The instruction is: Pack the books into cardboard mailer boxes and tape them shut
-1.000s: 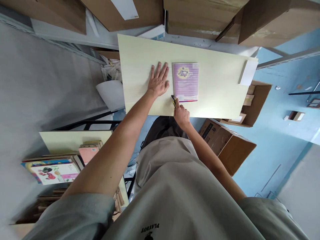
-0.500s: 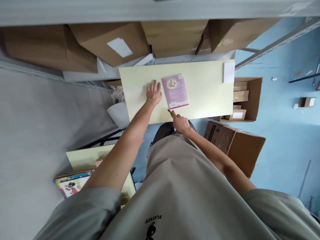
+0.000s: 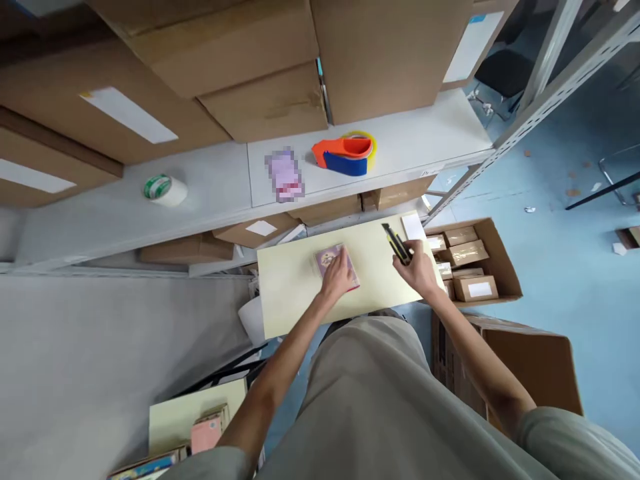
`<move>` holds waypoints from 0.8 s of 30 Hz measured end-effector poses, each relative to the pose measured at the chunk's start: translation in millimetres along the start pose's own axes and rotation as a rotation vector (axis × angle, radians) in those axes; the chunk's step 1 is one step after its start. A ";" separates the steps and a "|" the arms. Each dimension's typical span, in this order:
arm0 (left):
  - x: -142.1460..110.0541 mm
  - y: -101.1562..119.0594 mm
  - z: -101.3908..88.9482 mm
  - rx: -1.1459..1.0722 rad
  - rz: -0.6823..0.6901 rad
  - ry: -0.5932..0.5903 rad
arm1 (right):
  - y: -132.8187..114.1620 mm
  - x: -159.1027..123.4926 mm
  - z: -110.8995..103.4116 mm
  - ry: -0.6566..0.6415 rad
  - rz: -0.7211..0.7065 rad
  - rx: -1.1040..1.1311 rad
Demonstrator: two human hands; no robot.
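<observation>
My left hand (image 3: pixel 339 275) rests on a purple book (image 3: pixel 326 257), fingers stretched over its cover and hiding part of it. The book lies flat on a pale yellow board (image 3: pixel 287 287) in front of me. To the right, my right hand (image 3: pixel 419 269) is closed round a black and yellow utility knife (image 3: pixel 397 244), held over the board with its tip pointing up and left. A white rectangular item (image 3: pixel 412 226) lies at the board's far right corner, beyond the knife.
Above the board runs a grey shelf (image 3: pixel 215 193) with a tape roll (image 3: pixel 167 191), an orange and blue tape dispenser (image 3: pixel 345 155), a blurred pinkish item (image 3: pixel 285 175) and cardboard boxes (image 3: pixel 270 100). An open carton of small boxes (image 3: pixel 510 283) stands right. Books (image 3: pixel 206 433) sit lower left.
My left hand has moved right, from the bare board onto the book. The right hand has carried the utility knife from the book's near edge to the right. The view has tilted up, showing the shelf.
</observation>
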State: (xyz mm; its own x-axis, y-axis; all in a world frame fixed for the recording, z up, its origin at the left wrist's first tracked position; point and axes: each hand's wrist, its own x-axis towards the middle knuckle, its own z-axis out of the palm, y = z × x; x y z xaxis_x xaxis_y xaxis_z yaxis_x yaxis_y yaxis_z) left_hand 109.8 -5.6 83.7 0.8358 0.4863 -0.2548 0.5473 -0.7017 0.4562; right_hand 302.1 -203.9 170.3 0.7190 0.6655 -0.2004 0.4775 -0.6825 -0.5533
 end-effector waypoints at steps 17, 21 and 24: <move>64.2 78.5 -26.8 -0.223 0.145 0.265 | -32.2 250.6 -70.1 0.498 -0.206 -0.261; 12.3 -21.1 43.8 -0.262 -0.412 0.115 | -0.3 181.9 34.7 0.380 -0.302 0.064; -22.6 -71.4 81.2 -0.284 -0.656 0.071 | 21.9 120.7 142.7 -0.158 -0.277 0.358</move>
State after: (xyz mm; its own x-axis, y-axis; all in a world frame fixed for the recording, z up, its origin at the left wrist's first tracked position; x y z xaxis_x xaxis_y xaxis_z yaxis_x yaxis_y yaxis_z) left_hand 55.3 -8.7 -12.4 0.3284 0.8008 -0.5009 0.8954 -0.0951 0.4350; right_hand 327.2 -95.5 18.7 0.4902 0.8645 -0.1112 0.4168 -0.3445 -0.8412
